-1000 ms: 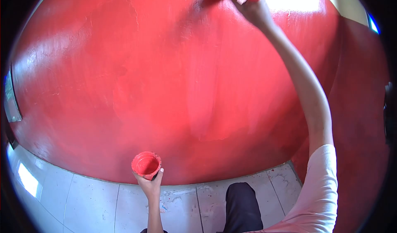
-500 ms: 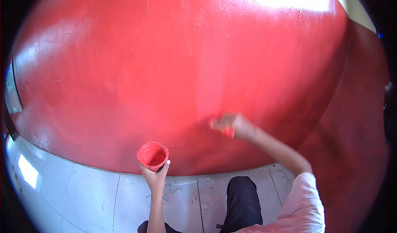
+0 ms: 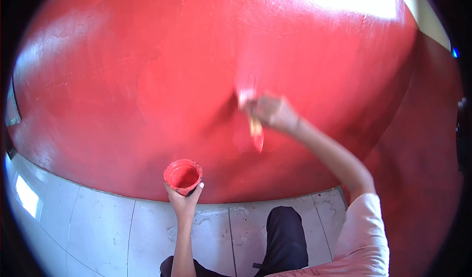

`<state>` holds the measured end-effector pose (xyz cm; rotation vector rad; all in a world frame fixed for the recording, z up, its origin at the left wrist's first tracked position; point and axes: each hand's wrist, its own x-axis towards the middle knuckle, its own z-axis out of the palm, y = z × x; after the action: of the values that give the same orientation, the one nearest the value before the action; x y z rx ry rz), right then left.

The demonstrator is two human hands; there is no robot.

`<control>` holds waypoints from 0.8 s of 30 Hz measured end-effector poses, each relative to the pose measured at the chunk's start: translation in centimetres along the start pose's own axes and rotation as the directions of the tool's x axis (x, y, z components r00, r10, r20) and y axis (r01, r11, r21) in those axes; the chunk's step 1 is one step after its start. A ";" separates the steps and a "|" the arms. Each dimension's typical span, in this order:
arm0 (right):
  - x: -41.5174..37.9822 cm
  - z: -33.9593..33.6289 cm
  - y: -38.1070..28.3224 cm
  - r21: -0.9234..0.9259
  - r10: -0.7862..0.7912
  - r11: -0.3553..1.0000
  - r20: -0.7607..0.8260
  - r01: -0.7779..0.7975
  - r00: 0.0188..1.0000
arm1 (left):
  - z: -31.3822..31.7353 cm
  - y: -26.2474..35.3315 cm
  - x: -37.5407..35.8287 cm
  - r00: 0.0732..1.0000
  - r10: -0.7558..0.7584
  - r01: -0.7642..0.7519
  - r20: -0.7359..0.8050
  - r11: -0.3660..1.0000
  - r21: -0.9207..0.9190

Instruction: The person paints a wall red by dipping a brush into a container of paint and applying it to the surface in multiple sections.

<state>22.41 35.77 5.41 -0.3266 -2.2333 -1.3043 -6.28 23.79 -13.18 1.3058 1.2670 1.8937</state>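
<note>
My left hand (image 3: 184, 198) is wrapped around a red-coated cup (image 3: 183, 188) with red paint (image 3: 186, 176) inside, its mouth tilted up toward me. In my right hand (image 3: 273, 112), closed and slightly blurred, is a paintbrush (image 3: 255, 128) with a yellow handle and a red tip at the lower end. Its head points upward at the red wall (image 3: 191, 95), where a wet, shiny streak shows above it. The bristles are smeared by motion, partly behind my fingers.
Pale floor tiles (image 3: 103, 218) with paint spots and smudges meet the wall along its curved bottom edge. My dark-trousered knee (image 3: 286, 233) is near that edge. Another red wall (image 3: 418, 178) stands at the right. Bright light reflects at the upper right.
My right hand has moved up along the wall with the paintbrush, whose handle now shows below the hand. My left hand still holds the cup in nearly the same place.
</note>
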 end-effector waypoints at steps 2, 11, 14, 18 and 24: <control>-5.2 3.0 -7.4 0.183 0.025 0.983 0.051 -0.034 0.998 | 0.1 -0.5 -0.2 1.000 -0.013 0.014 -0.016 1.000 0.018; 6.4 -1.9 6.4 0.483 0.371 0.804 0.048 -0.347 0.927 | 0.1 -1.0 -0.1 0.999 0.024 -0.022 -0.047 0.999 0.043; 12.6 -6.0 13.5 0.223 0.436 0.896 -0.268 -0.385 0.859 | 0.1 -0.7 0.0 0.999 0.031 -0.030 -0.041 0.999 0.021; 12.5 -5.3 11.4 0.070 0.205 0.979 -0.382 -0.193 0.901 | -0.1 -0.4 0.1 0.999 0.026 -0.025 -0.035 0.999 0.036; -3.4 3.8 -7.7 0.298 0.015 0.950 0.264 -0.097 0.964 | -0.1 -2.2 0.0 0.998 0.026 -0.021 -0.060 0.996 0.088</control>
<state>20.50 35.36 -3.68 -0.4613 -2.5804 -0.9030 -6.57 24.72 -15.20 1.3207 1.3851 1.9274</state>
